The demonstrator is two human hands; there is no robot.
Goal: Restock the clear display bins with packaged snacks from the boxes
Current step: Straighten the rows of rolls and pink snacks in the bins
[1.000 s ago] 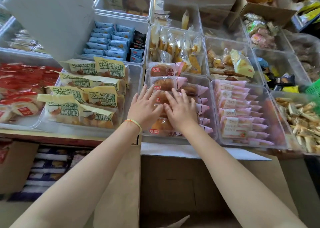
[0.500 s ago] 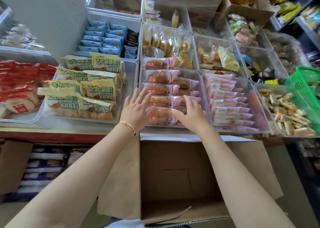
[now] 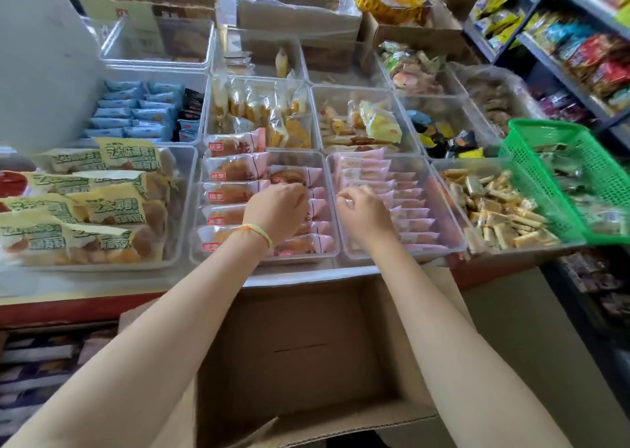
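Note:
A clear bin at the counter's front centre holds rows of pink-edged bread packets. My left hand lies over its right column, fingers curled down onto a packet. The bin to its right holds stacked pale pink packets. My right hand is over that bin's left side, its fingertips curled and pinching a pink packet's edge. An open cardboard box stands below the counter between my forearms; its visible bottom is bare.
Left of the bread bin is a bin of yellow-green bread packets. A bin of small bar snacks and a green basket lie to the right. More bins, blue packets and cardboard boxes fill the back. Shelves stand at the right.
Both hands lay flat on the bread packets. My right hand has shifted right into the pink-packet bin, and the fingers of both hands have curled. The view tilted right.

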